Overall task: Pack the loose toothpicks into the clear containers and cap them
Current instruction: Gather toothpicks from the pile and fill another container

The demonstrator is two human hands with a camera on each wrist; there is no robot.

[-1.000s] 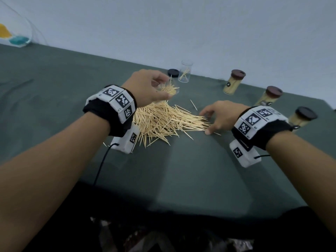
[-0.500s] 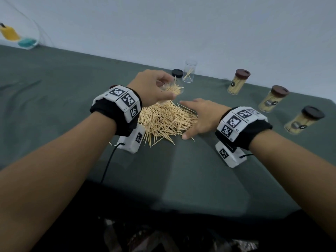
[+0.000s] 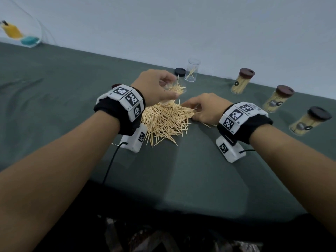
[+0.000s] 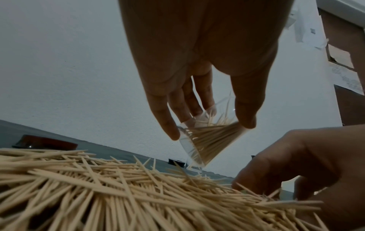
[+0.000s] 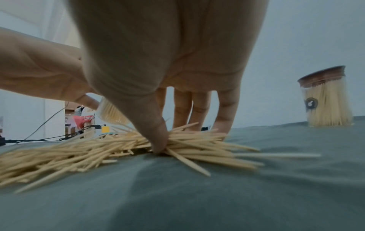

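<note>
Wooden toothpicks (image 3: pixel 163 122) are lying heaped on the green tablecloth (image 3: pixel 181 179) between both hands. Left hand (image 3: pixel 154 88) is gripping a tilted, part-filled clear container (image 4: pixel 207 139) above the heap. Right hand (image 3: pixel 205 108) is pinching toothpicks at the heap's right edge.

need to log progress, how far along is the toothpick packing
Done: three capped containers stand full at the right. In hand: the left hand holds a part-filled clear container tilted over the pile, while the right hand pinches a bunch from the toothpick pile. Left: most of that pile, a nearly empty container and a loose black cap.
</note>
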